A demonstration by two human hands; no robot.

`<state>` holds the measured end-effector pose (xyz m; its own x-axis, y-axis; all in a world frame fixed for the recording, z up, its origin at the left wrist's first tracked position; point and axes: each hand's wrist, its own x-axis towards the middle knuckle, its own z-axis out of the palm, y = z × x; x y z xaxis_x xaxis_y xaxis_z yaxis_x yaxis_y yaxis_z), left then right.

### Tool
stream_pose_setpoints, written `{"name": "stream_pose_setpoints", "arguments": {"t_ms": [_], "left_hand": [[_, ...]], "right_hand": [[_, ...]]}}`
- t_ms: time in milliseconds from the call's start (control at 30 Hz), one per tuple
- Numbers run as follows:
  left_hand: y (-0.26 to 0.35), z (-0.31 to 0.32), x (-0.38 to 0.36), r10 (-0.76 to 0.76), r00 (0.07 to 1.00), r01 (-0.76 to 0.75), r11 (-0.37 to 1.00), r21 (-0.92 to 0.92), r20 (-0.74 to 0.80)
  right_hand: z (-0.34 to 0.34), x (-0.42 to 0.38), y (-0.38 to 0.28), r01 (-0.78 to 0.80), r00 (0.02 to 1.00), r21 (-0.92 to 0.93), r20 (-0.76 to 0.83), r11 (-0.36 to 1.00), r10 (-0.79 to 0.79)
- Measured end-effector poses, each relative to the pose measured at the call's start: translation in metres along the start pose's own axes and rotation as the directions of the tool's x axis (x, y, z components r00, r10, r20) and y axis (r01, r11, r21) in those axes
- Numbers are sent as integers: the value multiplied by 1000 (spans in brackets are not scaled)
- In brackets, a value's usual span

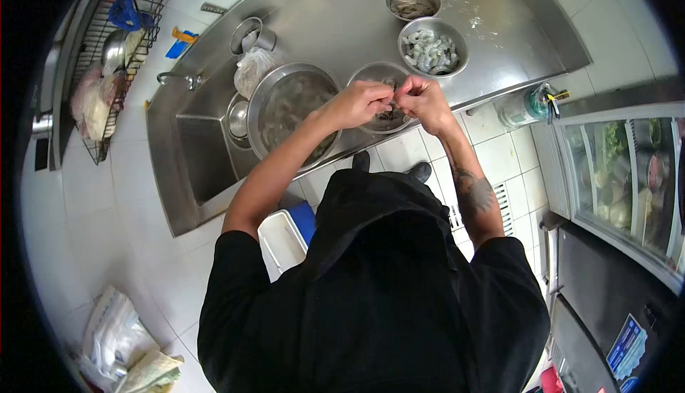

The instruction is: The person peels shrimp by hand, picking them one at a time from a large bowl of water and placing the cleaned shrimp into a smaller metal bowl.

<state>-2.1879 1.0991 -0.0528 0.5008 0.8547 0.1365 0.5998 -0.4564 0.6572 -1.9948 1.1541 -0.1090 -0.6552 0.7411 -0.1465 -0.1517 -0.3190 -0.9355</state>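
My left hand (362,103) and my right hand (424,102) meet over a metal bowl (360,73), fingers pinched together. Between the fingertips is a small shrimp, mostly hidden by them. Dark pieces like shells or heads lie in the bowl below. Just beyond my right hand stands a bowl (465,50) of pale peeled shrimp (429,48). A smaller bowl (389,1) behind it holds greyish shrimp in liquid. Left of my left hand sits a large metal basin (254,118) with cloudy water and greyish contents, partly covered by my forearm.
A tied plastic bag (255,70) and a metal pot (265,38) stand behind the basin. At left are the sink (203,157) and tap (180,79). A wire rack (146,4) hangs on the wall. A glass-door fridge (621,172) is at right.
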Motion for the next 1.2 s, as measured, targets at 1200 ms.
{"name": "stream_pose_setpoints", "arguments": {"t_ms": [1200], "left_hand": [[-167, 36, -132, -851, 446, 884, 467, -10, -277]], "right_hand": [[44, 26, 48, 61, 957, -766, -138, 640, -256]]}}
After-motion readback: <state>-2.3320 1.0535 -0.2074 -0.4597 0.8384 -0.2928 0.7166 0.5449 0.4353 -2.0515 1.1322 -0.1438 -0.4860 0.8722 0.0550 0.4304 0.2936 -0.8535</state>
